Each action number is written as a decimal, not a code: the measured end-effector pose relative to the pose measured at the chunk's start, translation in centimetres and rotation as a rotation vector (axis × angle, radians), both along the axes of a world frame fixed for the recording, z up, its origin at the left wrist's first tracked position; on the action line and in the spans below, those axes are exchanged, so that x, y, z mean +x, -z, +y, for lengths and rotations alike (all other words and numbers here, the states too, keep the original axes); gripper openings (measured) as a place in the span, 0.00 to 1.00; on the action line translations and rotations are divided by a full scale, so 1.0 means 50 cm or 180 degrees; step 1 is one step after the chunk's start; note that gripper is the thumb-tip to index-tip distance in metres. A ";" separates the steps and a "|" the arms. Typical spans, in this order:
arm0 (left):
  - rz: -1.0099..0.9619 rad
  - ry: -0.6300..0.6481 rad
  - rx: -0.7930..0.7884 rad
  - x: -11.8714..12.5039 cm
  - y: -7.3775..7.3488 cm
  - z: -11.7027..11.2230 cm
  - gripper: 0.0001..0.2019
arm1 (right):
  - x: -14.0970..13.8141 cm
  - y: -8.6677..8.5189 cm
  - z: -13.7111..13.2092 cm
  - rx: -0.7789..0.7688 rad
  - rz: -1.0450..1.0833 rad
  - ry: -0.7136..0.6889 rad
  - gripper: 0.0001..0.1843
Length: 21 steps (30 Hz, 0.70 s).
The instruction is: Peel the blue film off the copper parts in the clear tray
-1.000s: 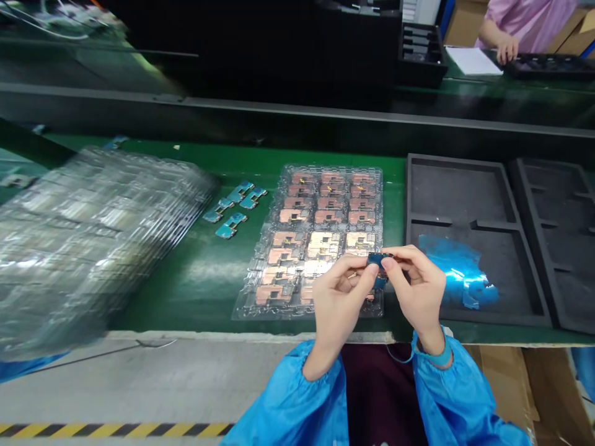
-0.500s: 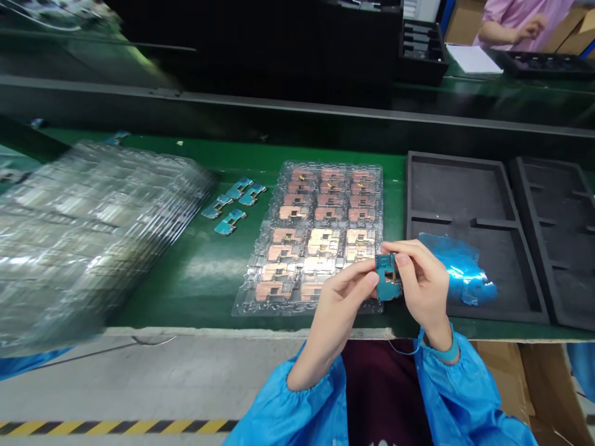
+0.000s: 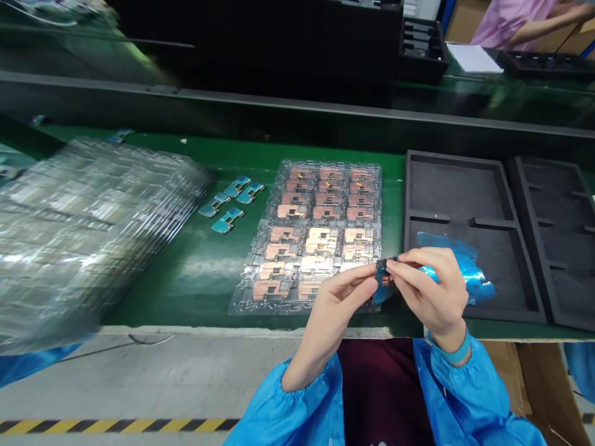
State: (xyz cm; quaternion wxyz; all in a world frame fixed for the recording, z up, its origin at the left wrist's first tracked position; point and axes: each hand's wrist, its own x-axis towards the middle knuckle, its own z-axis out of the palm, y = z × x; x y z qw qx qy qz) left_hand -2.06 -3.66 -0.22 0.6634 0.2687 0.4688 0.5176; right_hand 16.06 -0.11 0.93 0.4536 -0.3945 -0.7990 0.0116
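Note:
Both hands meet over the near right corner of a clear plastic tray (image 3: 279, 186) filled with copper-coloured circuit boards. My left hand (image 3: 337, 303) pinches one side of a small teal circuit board (image 3: 383, 279) with thumb and fingers. My right hand (image 3: 434, 291) grips the other side of the same board, fingers curled round it. The board is tilted, held just above the tray's edge. Blue sleeves cover both forearms.
A blurred stack of clear trays (image 3: 83, 229) fills the left. Three loose teal boards (image 3: 230, 204) lie on the green mat. Black foam trays (image 3: 469, 210) stand at right, one holding crumpled blue film (image 3: 465, 272). Another person's arm (image 3: 534, 25) shows at the far right.
The small board has turned from upright to tilted and nearly edge-on between my fingers. My right hand has shifted slightly right. The other person's arm has moved at the far bench.

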 end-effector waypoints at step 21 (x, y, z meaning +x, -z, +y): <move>-0.1207 -0.0357 -0.0453 0.010 0.006 0.012 0.14 | -0.007 0.025 -0.005 0.0474 -0.0449 -0.0596 0.07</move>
